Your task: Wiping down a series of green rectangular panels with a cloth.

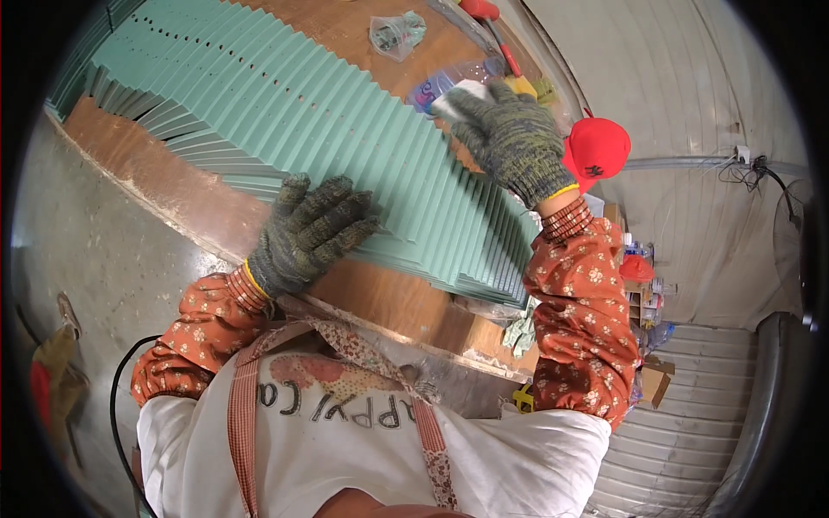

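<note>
A long fanned row of thin light-green panels (pixel 285 108), some with small holes, lies across a brown wooden table (pixel 363 293). My left hand (pixel 315 229), in a grey-green knitted glove, rests on the near edge of the panels with its fingers spread. Beyond the panels' far edge, my right hand (pixel 518 142) wears a matching glove, its fingers stretched out and slightly blurred. Beneath those fingertips shows something white (pixel 466 93), perhaps paper or cloth; I cannot tell whether they touch it. A clear plastic bottle (pixel 432 88) with a coloured label lies beside it.
A clear plastic bag (pixel 397 36) and a red-handled tool (pixel 508 56) lie at the table's far side. A red cap (pixel 598 147) is right of my right wrist. Shelves with bottles (pixel 643 268) stand at the right. A black cable (pixel 117 406) hangs at the left.
</note>
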### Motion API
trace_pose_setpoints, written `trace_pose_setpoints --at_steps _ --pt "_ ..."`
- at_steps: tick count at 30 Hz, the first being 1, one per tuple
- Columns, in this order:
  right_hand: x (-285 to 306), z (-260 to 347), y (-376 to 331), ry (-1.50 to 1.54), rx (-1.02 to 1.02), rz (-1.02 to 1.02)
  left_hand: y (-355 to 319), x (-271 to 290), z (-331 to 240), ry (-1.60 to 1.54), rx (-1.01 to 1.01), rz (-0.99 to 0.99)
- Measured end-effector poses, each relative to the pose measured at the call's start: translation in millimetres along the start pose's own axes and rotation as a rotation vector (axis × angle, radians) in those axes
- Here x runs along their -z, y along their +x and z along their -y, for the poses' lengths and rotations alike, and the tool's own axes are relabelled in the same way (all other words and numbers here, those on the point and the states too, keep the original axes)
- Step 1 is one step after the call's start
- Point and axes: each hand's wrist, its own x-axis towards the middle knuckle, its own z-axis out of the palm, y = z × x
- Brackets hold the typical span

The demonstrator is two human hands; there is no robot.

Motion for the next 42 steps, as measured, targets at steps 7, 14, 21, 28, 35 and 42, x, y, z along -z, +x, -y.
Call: trace_pose_setpoints --at_steps 7,14,21,28,35,42 --pt "-28.2 61.8 -10.9 -0.058 -0.345 -0.278 -7.3 -6.6 -1.4 -0.019 0.008 -0.004" --pt "-12.2 138.8 -52.0 -0.029 -0.577 -0.17 -16.1 -10.9 1.2 -0.023 -0.011 -0.011" --pt "-5.9 121.1 -36.2 0.158 -0.729 -0.132 -7.7 -1.0 2.5 -0.042 -0.094 0.059" --pt "-16.4 103.9 -69.4 0.116 -0.847 -0.168 -4.8 -2.1 -3.9 -0.042 -0.145 0.006" --pt "-14.8 141.1 -94.1 0.078 -0.843 -0.117 -16.4 -12.5 7.2 0.045 -0.196 -0.031" --pt "-3.4 111.1 -22.7 0.077 -0.892 0.003 -20.2 -19.2 11.5 -0.016 -0.188 -0.047"
